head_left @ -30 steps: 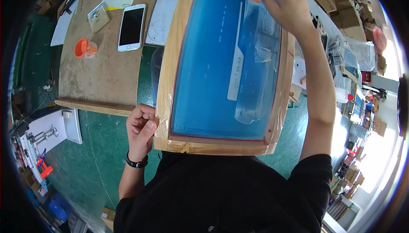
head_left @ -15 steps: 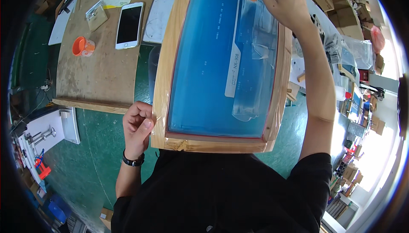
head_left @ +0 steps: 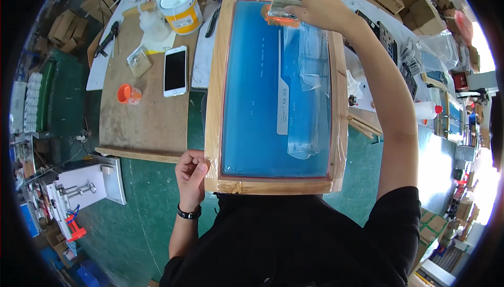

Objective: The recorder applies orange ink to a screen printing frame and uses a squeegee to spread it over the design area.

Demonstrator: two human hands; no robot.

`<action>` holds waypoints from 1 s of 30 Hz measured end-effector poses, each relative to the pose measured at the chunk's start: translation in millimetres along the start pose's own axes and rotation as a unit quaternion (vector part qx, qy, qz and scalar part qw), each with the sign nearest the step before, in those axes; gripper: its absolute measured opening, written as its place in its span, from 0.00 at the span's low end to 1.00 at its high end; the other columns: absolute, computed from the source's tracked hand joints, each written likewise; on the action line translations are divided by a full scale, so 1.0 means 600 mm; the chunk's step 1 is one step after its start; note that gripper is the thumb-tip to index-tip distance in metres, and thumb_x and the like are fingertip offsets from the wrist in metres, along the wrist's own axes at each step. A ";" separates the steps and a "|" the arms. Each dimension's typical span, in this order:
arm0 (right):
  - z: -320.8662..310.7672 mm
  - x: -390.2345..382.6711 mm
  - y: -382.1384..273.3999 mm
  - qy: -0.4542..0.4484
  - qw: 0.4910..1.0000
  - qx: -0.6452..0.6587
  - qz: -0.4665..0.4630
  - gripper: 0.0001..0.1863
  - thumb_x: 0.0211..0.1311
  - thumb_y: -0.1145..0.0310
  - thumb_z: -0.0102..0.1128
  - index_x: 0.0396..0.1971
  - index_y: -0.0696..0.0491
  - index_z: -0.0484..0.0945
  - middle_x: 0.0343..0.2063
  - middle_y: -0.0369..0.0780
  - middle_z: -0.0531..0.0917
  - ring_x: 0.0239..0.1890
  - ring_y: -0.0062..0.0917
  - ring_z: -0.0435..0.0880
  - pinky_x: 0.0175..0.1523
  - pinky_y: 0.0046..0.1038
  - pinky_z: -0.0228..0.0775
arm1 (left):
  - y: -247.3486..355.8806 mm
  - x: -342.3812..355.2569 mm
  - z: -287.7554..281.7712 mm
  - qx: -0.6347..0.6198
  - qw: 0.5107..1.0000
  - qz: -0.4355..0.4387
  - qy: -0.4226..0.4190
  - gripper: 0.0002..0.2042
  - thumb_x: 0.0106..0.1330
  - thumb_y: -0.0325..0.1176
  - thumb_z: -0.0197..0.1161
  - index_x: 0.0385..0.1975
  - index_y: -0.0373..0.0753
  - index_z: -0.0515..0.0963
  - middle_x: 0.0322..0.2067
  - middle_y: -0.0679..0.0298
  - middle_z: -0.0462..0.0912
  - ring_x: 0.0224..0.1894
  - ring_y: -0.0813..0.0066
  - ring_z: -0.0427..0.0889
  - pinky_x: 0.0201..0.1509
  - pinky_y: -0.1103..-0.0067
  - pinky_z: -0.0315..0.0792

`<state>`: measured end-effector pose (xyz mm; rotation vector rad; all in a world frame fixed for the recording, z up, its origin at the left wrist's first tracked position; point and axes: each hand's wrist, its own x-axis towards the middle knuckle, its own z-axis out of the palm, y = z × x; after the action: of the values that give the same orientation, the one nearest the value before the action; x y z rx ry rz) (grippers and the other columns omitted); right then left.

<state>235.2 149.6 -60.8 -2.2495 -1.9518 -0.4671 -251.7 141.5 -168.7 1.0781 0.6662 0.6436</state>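
- Your right hand (head_left: 319,7) is at the far end of the frame, its fingers clamped on a pale scraper (head_left: 285,4).
- Along the scraper's near edge lies a smear of orange paste (head_left: 281,23), on the blue screen's far end.
- The blue screen (head_left: 247,134) sits inside a wooden frame (head_left: 213,103), directly in front of your body, its long sides running away from you.
- A pale printed strip (head_left: 282,111) runs lengthwise near the middle of the screen; to its right, wrinkled clear film (head_left: 305,124) covers part of the blue.
- Your left hand (head_left: 191,175) is at the frame's near left corner, its fingers curled and the thumb against them; you cannot tell from this view whether they are clamped on the wood. A black band (head_left: 189,213) circles that wrist.
- To the left, on the brown tabletop (head_left: 144,132), a phone (head_left: 176,71) lies face up with a dark screen, and an orange cup (head_left: 129,94) is near it, tilted toward the left.
- Farther back are a small flat-bladed tool (head_left: 139,63) and a white-and-yellow bucket (head_left: 181,11); a black-handled tool (head_left: 212,23) lies between the bucket and the frame.
- To the right, beyond your forearm, is a white bottle (head_left: 424,110) with a red cap.
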 end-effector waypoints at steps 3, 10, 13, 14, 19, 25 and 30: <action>0.008 0.006 0.006 0.018 0.999 -0.022 0.022 0.18 0.70 0.57 0.62 0.55 0.46 0.86 0.48 0.40 0.90 0.45 0.36 0.90 0.55 0.35 0.84 | 0.005 0.002 0.003 -0.010 1.000 0.007 0.003 0.12 0.70 0.28 0.65 0.49 0.30 0.79 0.28 0.69 0.76 0.29 0.86 0.66 0.36 0.88 0.59; -0.099 0.031 0.056 0.232 0.963 0.127 -0.050 0.20 0.64 0.66 0.62 0.55 0.52 0.84 0.49 0.47 0.87 0.50 0.44 0.85 0.58 0.38 0.78 | 0.077 -0.004 0.026 0.025 0.989 0.145 0.006 0.21 0.72 0.37 0.66 0.58 0.29 0.77 0.25 0.72 0.69 0.26 0.87 0.62 0.31 0.87 0.54; -0.178 -0.039 0.091 0.202 0.973 0.083 0.073 0.19 0.73 0.59 0.63 0.59 0.50 0.84 0.49 0.40 0.85 0.43 0.28 0.85 0.49 0.29 0.78 | 0.152 -0.001 0.041 0.011 0.978 0.206 -0.026 0.29 0.74 0.50 0.63 0.62 0.29 0.75 0.33 0.64 0.79 0.30 0.83 0.68 0.36 0.86 0.61; -0.192 -0.053 0.102 0.197 0.975 0.055 0.086 0.19 0.73 0.61 0.64 0.59 0.51 0.84 0.48 0.39 0.85 0.44 0.27 0.85 0.49 0.27 0.77 | 0.178 0.013 0.050 0.065 0.961 0.270 -0.002 0.31 0.76 0.54 0.58 0.63 0.29 0.75 0.41 0.59 0.81 0.35 0.80 0.71 0.41 0.83 0.65; -0.177 -0.167 0.184 0.189 0.956 0.212 0.073 0.20 0.73 0.60 0.62 0.60 0.51 0.83 0.51 0.40 0.85 0.50 0.32 0.85 0.57 0.32 0.77 | 0.314 0.109 0.128 -0.129 0.904 0.382 -0.140 0.28 0.86 0.51 0.40 0.63 0.31 0.76 0.52 0.50 0.84 0.43 0.67 0.80 0.51 0.73 0.72; -0.127 -0.255 0.285 0.221 0.944 -0.240 0.040 0.25 0.73 0.59 0.62 0.65 0.54 0.79 0.57 0.41 0.84 0.58 0.35 0.83 0.65 0.32 0.74 | 0.387 0.157 0.139 -0.053 0.868 0.386 -0.308 0.29 0.86 0.51 0.37 0.63 0.31 0.76 0.41 0.52 0.85 0.36 0.69 0.78 0.43 0.77 0.71; -0.168 -0.293 0.255 0.086 0.970 0.032 0.224 0.26 0.75 0.57 0.59 0.66 0.55 0.78 0.63 0.42 0.83 0.61 0.36 0.83 0.67 0.35 0.74 | 0.351 0.120 0.131 -0.032 0.890 0.388 -0.238 0.33 0.85 0.55 0.36 0.67 0.30 0.73 0.43 0.52 0.85 0.33 0.70 0.77 0.40 0.78 0.70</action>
<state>349.6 -69.8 -4.3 -2.4138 -1.3010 -0.5058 -176.6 221.7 40.6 1.3752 -0.2485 1.0203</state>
